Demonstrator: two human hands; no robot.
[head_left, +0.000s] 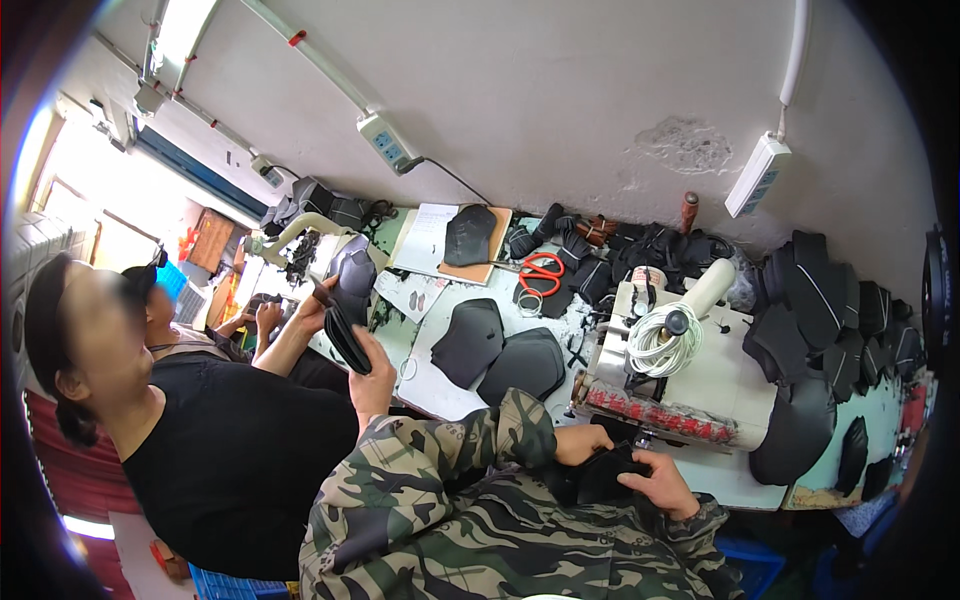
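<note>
My left hand (582, 443) and my right hand (662, 485) are close together in front of my body, at the near edge of a sewing machine (700, 390). Between them is a limp black piece of material (602, 478), pinched in the fingers of both hands. Its lower part lies against my camouflage clothing, and its full shape cannot be made out. Fingertips of the left hand are partly hidden. Flat black cut panels (468, 342) lie on the table left of the machine, and a larger black panel (795, 430) hangs at its right end.
Red-handled scissors (541, 272) lie behind the panels, near an open notebook (428, 240). A coil of white cord (660, 340) rests on the machine. Black pieces (815, 290) are heaped at right. At left, a co-worker in black (240, 440) holds a black piece (346, 338); another person sits beyond.
</note>
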